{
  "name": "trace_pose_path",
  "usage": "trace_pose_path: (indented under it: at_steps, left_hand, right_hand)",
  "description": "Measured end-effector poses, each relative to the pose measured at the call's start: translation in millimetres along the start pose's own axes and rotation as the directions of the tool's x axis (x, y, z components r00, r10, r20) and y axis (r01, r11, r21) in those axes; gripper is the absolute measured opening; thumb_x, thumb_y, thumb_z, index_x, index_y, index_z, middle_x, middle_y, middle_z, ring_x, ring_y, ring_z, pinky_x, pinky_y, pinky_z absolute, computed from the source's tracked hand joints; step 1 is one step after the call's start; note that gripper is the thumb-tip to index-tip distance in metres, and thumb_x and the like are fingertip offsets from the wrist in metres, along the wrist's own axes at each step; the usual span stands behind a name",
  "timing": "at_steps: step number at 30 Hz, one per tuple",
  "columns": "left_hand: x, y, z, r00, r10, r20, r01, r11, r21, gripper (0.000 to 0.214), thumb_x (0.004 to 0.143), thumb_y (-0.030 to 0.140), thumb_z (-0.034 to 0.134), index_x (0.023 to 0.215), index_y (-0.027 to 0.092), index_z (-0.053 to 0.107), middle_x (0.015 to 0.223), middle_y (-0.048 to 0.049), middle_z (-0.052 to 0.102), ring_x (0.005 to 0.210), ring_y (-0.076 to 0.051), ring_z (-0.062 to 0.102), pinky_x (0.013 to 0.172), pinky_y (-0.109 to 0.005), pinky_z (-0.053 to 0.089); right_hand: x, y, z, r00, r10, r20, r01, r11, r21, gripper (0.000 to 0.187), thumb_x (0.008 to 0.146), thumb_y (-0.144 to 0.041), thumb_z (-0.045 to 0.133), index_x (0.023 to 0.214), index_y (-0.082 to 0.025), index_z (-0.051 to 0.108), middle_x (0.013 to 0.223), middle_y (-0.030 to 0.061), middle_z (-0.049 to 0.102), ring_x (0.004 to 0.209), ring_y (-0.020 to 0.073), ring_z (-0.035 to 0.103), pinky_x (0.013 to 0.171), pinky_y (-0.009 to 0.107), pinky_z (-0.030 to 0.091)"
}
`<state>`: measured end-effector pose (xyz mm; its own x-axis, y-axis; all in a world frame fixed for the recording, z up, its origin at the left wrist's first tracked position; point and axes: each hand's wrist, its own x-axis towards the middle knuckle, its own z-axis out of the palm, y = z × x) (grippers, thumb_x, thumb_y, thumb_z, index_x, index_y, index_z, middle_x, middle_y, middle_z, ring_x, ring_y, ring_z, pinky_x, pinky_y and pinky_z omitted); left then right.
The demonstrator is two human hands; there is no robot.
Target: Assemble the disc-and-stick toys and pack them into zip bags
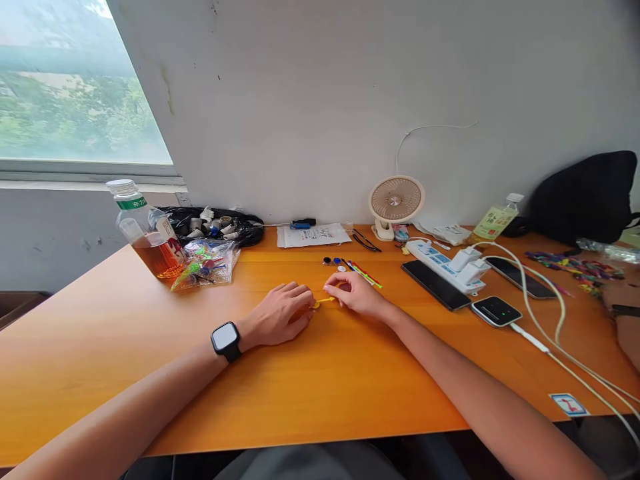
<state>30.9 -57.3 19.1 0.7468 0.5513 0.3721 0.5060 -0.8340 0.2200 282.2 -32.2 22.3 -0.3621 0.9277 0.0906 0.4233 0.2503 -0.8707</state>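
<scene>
Between my hands lies a thin yellow plastic stick (pixel 326 300) with a rounded left end and a pointed right end. My left hand (pixel 283 312), wearing a black watch (pixel 226 340), is closed with its fingertips on the stick's rounded end. Close to the pointed end, my right hand (pixel 359 297) has thumb and index finger pinched together; whatever they hold is too small to make out. Just beyond lie dark and blue round pieces (pixel 337 261), a white round piece (pixel 341 269) and several thin coloured sticks (pixel 367 275).
At left stand a tea bottle (pixel 157 243), a clear bag of coloured parts (pixel 207 265) and a black bag (pixel 250 230). A screwdriver (pixel 303 224) and fan (pixel 397 201) are by the wall. Right are a power strip (pixel 445 265), phones (pixel 434 285) and cables (pixel 560 317).
</scene>
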Motion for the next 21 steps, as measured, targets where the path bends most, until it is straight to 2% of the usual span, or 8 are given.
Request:
trace_pose_path:
  at_steps: [2, 4, 8, 12, 14, 17, 19, 21]
  left_hand:
    - [-1, 0, 1.7, 1.0, 0.006, -0.011, -0.005, 1.0, 0.011, 0.009, 0.101, 0.026, 0.057, 0.109, 0.023, 0.059, 0.11, -0.0062, 0.07, 0.097, -0.024, 0.063, 0.086, -0.038, 0.049]
    - [-2, 1, 1.4, 0.999, 0.001, -0.041, -0.001, 1.0, 0.006, 0.016, 0.1, 0.03, 0.06, 0.115, 0.023, 0.059, 0.118, -0.0074, 0.07, 0.101, -0.026, 0.064, 0.089, -0.04, 0.049]
    - [-5, 1, -7.5, 0.984, -0.058, -0.167, 0.045, 0.995, -0.086, 0.046, 0.098, 0.04, 0.066, 0.139, 0.024, 0.052, 0.132, -0.0114, 0.066, 0.117, -0.03, 0.061, 0.101, -0.045, 0.048]
    - [-9, -5, -16.8, 0.926, -0.179, -0.332, 0.122, 0.975, -0.185, 0.043, 0.107, 0.038, 0.054, 0.146, 0.024, 0.046, 0.138, -0.0116, 0.061, 0.129, -0.029, 0.055, 0.112, -0.046, 0.043]
    - [-10, -12, -16.6, 0.898, -0.238, -0.369, 0.167, 0.963, -0.213, 0.038, 0.11, 0.038, 0.049, 0.144, 0.024, 0.048, 0.135, -0.0106, 0.063, 0.128, -0.027, 0.055, 0.111, -0.046, 0.044]
    - [-10, -22, -12.4, 0.897, -0.277, -0.344, 0.198, 0.949, -0.248, 0.032, 0.112, 0.039, 0.045, 0.139, 0.023, 0.053, 0.13, -0.0098, 0.065, 0.121, -0.025, 0.058, 0.108, -0.044, 0.047]
    - [-10, -24, -10.7, 0.926, -0.249, -0.283, 0.17, 0.947, -0.274, 0.032, 0.112, 0.04, 0.045, 0.137, 0.023, 0.056, 0.127, -0.0098, 0.066, 0.117, -0.024, 0.06, 0.106, -0.043, 0.048]
    - [-10, -21, -11.9, 0.961, -0.183, -0.207, 0.115, 0.947, -0.301, 0.034, 0.111, 0.041, 0.048, 0.138, 0.023, 0.057, 0.127, -0.0101, 0.067, 0.117, -0.024, 0.062, 0.105, -0.042, 0.05]
  right_hand:
    - [0, -2, -4, 0.997, 0.04, -0.061, -0.038, 0.999, 0.032, 0.033, 0.09, -0.05, 0.068, 0.09, -0.018, 0.072, 0.099, 0.0065, 0.075, 0.049, 0.0089, 0.055, 0.046, 0.026, 0.041]
    - [0, -4, -6, 0.994, 0.071, -0.086, -0.068, 0.997, 0.039, 0.037, 0.09, -0.053, 0.067, 0.091, -0.017, 0.073, 0.101, 0.0073, 0.076, 0.045, 0.0078, 0.052, 0.043, 0.026, 0.038]
    - [0, -7, -5, 0.984, 0.156, -0.087, -0.148, 0.985, 0.089, 0.044, 0.091, -0.06, 0.067, 0.091, -0.018, 0.077, 0.067, 0.0018, 0.069, 0.042, 0.0101, 0.048, 0.042, 0.027, 0.035]
    - [3, -6, -10, 0.944, 0.079, -0.32, -0.033, 0.989, 0.147, 0.054, 0.092, -0.065, 0.064, 0.066, -0.018, 0.073, 0.064, 0.0061, 0.066, 0.061, 0.0162, 0.061, 0.057, 0.029, 0.044]
    - [5, -4, -20, 0.914, 0.081, -0.398, -0.018, 0.987, 0.159, 0.054, 0.09, -0.066, 0.065, 0.066, -0.018, 0.071, 0.063, 0.0059, 0.064, 0.06, 0.0169, 0.06, 0.056, 0.03, 0.042]
    - [8, 3, -40, 0.874, 0.117, -0.472, -0.057, 0.988, 0.141, 0.054, 0.087, -0.07, 0.066, 0.072, -0.018, 0.07, 0.054, 0.0012, 0.054, 0.049, 0.0139, 0.046, 0.048, 0.03, 0.032]
    - [10, 11, -51, 0.86, 0.066, -0.506, -0.033, 0.997, 0.073, 0.054, 0.086, -0.071, 0.067, 0.072, -0.018, 0.07, 0.055, 0.0014, 0.055, 0.05, 0.0138, 0.045, 0.049, 0.03, 0.031]
    - [12, 17, -55, 0.871, 0.015, -0.492, -0.007, 1.0, 0.018, 0.053, 0.086, -0.069, 0.068, 0.073, -0.017, 0.069, 0.059, 0.0028, 0.059, 0.052, 0.0144, 0.048, 0.051, 0.03, 0.034]
